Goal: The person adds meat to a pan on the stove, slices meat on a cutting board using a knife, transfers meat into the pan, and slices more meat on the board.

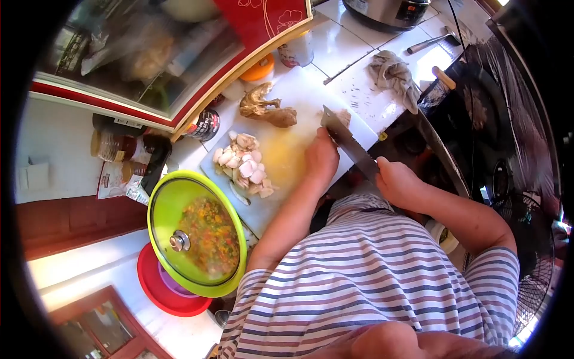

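Observation:
My right hand [397, 182] is closed round the handle end of a wide knife [353, 143], whose blade points up and left over the right edge of the white cutting board [299, 90]. Beside the blade tip, my left hand [321, 157] rests on the board with its fingers bent; whether it holds anything is hidden. Some pale sliced food [342, 116] lies behind the blade. A brown, wrinkled piece of food [267, 107] sits farther back on the board. Whitish chopped chunks [245, 164] are heaped at the board's left side.
A lime-green bowl [154, 197] under a glass lid holds chopped vegetables at the left, above a red basin [149, 281]. A grey cloth [391, 75] and a rice cooker [388, 12] stand behind. A black wok [478, 102] is at the right.

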A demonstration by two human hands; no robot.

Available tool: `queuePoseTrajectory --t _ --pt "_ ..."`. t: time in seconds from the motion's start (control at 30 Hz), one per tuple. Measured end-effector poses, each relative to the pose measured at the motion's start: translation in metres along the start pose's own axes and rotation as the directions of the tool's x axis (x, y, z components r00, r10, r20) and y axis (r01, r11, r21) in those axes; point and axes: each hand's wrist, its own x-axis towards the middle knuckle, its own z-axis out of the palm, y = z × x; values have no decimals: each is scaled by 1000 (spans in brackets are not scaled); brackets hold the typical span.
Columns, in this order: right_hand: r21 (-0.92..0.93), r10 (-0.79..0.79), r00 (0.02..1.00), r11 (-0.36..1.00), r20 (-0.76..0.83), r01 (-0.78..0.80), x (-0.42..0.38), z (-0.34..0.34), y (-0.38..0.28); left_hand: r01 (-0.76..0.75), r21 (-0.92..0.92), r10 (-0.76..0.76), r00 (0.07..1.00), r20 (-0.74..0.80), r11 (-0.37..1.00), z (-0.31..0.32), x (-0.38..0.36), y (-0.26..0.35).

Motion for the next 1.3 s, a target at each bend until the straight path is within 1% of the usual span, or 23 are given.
queuePoseTrajectory --t 0.03,0.07,0.13,0.17,0.23,0.37,0.47,0.53,0.67,0.73,0.77,0.83,0.97,1.03,1.07,1.13,1.17,1.23,1.27,1.3 --pt "-11 -9 1000 1000 -5 8 1 1 0 30 -14 -29 999 46 999 -3 0 1" --pt "-9 -8 1000 1000 -6 8 2 0 -1 29 -12 -28 999 46 1000 -3 1 0" --pt "-16 92 995 996 26 -91 0 -5 -5 15 35 -17 999 47 999 1 2 -3" --pt "-19 94 995 995 28 -94 -1 -6 -3 16 31 -17 999 48 999 3 1 -5" --pt "19 70 997 997 39 -71 -4 -6 2 -16 23 16 1000 -16 1000 7 3 -8" --pt "41 74 996 996 45 -76 -5 -4 1 -19 5 20 999 -32 1000 7 1 -9" --pt "19 61 998 998 26 -62 -9 -2 1 -22 5 22 1000 -2 1000 4 1 -6" --pt "-11 53 998 999 41 -53 -9 -2 1 38 -11 -37 998 55 999 1 1 -2" --pt "-17 48 998 999 42 -48 -2 2 5 32 -27 -31 998 49 999 0 1 -2" --pt "30 19 999 999 44 -21 3 6 8 28 20 -28 999 21 999 4 2 -3" --pt "29 22 999 999 41 -23 6 6 7 24 18 -25 999 22 1000 4 3 -2" --pt "-5 83 995 997 57 -82 13 9 2 11 1 -11 998 56 1000 2 4 -3" --pt "0 61 997 998 56 -61 44 21 1 -7 28 7 999 32 1000 1 4 -2" --pt "-43 2 1000 999 -6 -3 63 34 2 -5 9 5 1000 -8 1000 6 7 -4" --pt "-40 2 1000 999 4 -2 74 37 -1 5 11 -5 1000 -4 1000 6 4 -4" --pt "-25 36 996 999 -77 -38 101 37 -11 -9 -29 10 999 32 1000 -8 2 3" --pt "-27 28 997 999 -76 -31 104 39 -7 -6 -27 7 1000 26 1000 -7 2 1" --pt "38 -18 982 999 -188 26 104 37 2 -14 -21 14 1000 -12 1000 1 2 -6" --pt "29 -39 982 999 -186 45 103 35 5 -6 -21 6 999 -31 1000 3 3 -10" --pt "112 -30 986 992 -164 49 97 30 6 -15 -16 14 999 -44 1000 6 2 -13"
